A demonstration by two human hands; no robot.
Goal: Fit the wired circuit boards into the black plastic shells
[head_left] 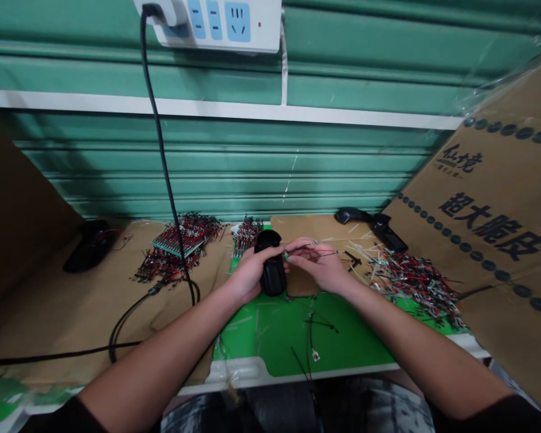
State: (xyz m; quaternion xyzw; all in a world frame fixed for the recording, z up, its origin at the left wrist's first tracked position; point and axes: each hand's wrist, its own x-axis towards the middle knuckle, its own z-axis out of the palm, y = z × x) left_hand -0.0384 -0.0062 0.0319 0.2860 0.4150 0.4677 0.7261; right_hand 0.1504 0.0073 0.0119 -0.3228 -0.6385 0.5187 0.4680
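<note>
Black handheld device (273, 276) stands upright in your left hand (250, 273), your left grip clamped around its body with the fingers curled over the near side. Your right hand (318, 264) sits just beside it, palm down, its grip pinched together on thin wires (310, 254) whose ends reach to the device. Both forearms angle in from the lower corners, wrists turned inward, so the hands nearly meet above the green work mat (270, 343). A loose black wire with a small metal terminal (314, 355) lies on the mat. Red-and-black wire heaps lie on either side: one at right (415, 282), one at left (171, 267) around a green circuit strip (175, 243). Beyond your hands, a black pistol-shaped tool (372, 221) rests on cardboard (306, 231), and a printed carton sheet (491, 222) leans at right. A black cord (162, 150) drops from a white power strip (216, 24) on the green corrugated shutter (252, 162).
</note>
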